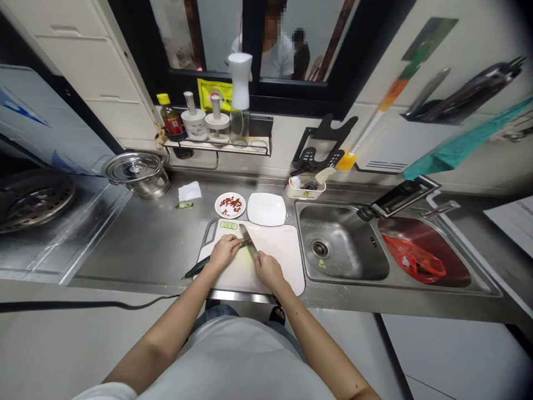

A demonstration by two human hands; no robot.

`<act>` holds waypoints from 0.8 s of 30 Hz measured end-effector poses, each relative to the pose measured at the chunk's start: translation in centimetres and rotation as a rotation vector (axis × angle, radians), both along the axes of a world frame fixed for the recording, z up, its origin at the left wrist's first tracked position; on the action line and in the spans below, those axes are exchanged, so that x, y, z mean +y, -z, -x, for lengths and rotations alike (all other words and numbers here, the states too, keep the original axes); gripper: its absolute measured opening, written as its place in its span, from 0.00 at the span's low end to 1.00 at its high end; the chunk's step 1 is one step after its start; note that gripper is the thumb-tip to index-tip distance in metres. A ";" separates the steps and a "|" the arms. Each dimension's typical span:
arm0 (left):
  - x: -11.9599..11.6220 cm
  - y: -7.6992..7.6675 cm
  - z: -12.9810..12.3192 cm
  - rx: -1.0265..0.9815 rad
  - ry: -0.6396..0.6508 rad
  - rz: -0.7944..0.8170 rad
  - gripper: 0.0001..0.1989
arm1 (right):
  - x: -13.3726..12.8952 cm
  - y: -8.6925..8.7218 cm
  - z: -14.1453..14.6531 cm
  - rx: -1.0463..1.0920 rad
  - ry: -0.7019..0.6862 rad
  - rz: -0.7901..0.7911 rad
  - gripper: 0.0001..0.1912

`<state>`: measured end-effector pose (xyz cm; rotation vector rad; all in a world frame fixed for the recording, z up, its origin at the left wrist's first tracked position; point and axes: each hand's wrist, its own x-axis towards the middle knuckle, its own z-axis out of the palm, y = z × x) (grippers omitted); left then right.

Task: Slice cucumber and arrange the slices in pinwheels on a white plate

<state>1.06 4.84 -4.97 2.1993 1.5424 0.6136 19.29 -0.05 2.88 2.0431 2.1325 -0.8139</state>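
A white cutting board point(287, 250) lies on the steel counter. My left hand point(225, 251) is closed around a dark green cucumber point(196, 269), whose tapered end sticks out at the lower left. The knife point(249, 241) is gripped in my right hand point(268, 270), its blade pointing away from me beside the left fingertips and against the cucumber's cut end. Several pale green slices point(229, 225) lie in a row at the board's upper left. Behind the board are a small plate of chopped red pieces point(230, 205) and a white square plate point(266, 209).
The sink point(345, 239) lies to the right, with a red bag point(416, 261) in its second basin. A lidded steel pot point(144, 176) stands at the back left, near a white paper point(190, 191). Above hangs a condiment rack point(216, 145). People show in the window.
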 end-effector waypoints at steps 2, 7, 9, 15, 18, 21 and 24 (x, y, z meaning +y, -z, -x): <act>0.0 0.0 0.0 -0.002 0.004 -0.008 0.14 | 0.0 0.1 0.0 0.001 -0.004 0.002 0.15; 0.0 0.3 0.0 -0.010 0.012 -0.022 0.13 | 0.0 0.1 0.2 -0.007 -0.004 0.012 0.16; 0.0 0.4 0.0 -0.016 0.015 -0.035 0.13 | 0.0 0.0 0.3 -0.012 -0.005 0.021 0.16; 0.0 0.5 0.0 -0.022 0.020 -0.045 0.13 | 0.0 -0.6 0.4 -0.038 -0.028 0.050 0.18; 0.0 0.4 0.0 -0.023 0.021 -0.042 0.13 | -0.2 -0.9 0.2 -0.048 -0.042 0.073 0.18; 0.0 0.3 0.0 -0.030 0.020 -0.032 0.13 | -0.6 -1.4 -0.1 -0.056 -0.052 0.099 0.17; 0.0 0.2 -0.1 -0.035 0.019 -0.033 0.13 | -1.1 -1.8 -0.4 -0.065 -0.054 0.135 0.17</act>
